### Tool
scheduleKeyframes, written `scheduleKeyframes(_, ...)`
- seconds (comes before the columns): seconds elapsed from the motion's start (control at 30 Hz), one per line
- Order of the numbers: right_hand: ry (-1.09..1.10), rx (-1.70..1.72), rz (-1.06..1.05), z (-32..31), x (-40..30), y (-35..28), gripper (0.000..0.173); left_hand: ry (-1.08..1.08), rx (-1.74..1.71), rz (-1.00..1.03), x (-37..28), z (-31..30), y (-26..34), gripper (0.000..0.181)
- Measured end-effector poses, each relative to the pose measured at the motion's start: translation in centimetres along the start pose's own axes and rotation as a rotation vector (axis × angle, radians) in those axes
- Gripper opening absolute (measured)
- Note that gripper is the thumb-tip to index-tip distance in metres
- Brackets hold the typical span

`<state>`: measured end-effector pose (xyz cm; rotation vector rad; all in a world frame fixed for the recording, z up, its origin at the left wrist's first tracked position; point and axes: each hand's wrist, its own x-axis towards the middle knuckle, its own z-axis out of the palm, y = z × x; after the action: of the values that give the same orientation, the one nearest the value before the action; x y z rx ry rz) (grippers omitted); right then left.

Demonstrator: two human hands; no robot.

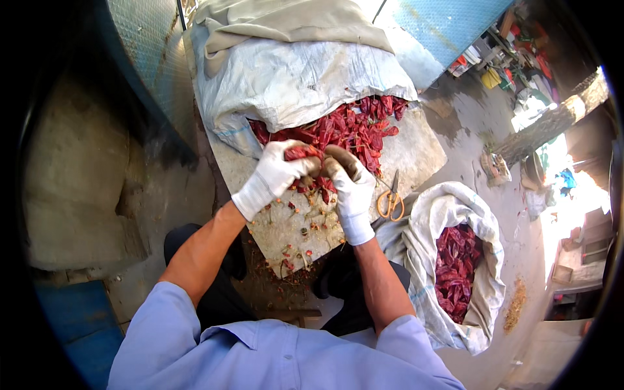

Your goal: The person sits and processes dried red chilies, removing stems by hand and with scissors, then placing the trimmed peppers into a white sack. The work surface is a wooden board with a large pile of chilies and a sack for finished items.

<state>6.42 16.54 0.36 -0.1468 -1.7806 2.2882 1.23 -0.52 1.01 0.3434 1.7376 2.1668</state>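
My left hand (280,170), in a white glove with browned fingertips, is closed around a dried red chili pepper (300,153). Close beside it, my right hand (348,180), gloved the same way, curls its fingers toward the pepper. Whether those fingers pinch a stem is too small to tell. Beyond both hands, a heap of dried red chilies (348,129) spills from a white woven sack (302,78) lying on its side. Scissors with orange handles (390,202) rest to the right of my right hand. Loose stems and pepper caps (314,226) are scattered below my hands.
A pale board (414,151) lies under the heap. At the right stands a rolled-down woven sack (421,263) holding dried chilies (456,273). A log (551,122) and assorted clutter (512,63) are farther right. Blue metal panels (146,63) flank the large sack.
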Motion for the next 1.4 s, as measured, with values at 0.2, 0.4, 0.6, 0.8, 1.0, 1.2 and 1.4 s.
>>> scheduleKeyframes(0.2, 0.042, -0.047, -0.012, -0.9, -0.2, 1.2, 0.014, -0.056, 0.033, -0.03, -0.8, 0.7, -0.3, 0.02)
scheduleKeyframes(0.4, -0.069, 0.248, 0.221, -2.0, 0.0, 1.4, 0.021, -0.183, 0.147, 0.036, -0.6, -0.5, 0.3, 0.02)
scheduleKeyframes(0.6, -0.219, 0.478, 0.308, -2.5, 0.1, 1.9, 0.031, -0.285, 0.131, 0.005, -0.6, -1.2, 0.8, 0.024)
scheduleKeyframes(0.8, -0.057, 0.217, 0.22, -1.9, -0.9, 2.8, 0.025, -0.331, 0.298, 0.006, -0.5, -2.4, 1.2, 0.023)
scheduleKeyframes(1.0, -0.031, -0.14, 0.124, 0.3, -1.1, 3.4, 0.018, -0.356, 0.86, 0.324, -0.6, -4.6, 1.7, 0.035)
scheduleKeyframes(1.2, 0.08, -0.391, 0.121, 1.1, 1.2, 5.2, 0.019, -0.251, 1.059, 0.179, -2.3, -7.7, 3.2, 0.034)
scheduleKeyframes(1.4, -0.319, -1.206, -0.342, 0.0, 3.5, 8.4, 0.03, 0.11, 1.075, 0.273, -2.8, -9.6, 3.0, 0.036)
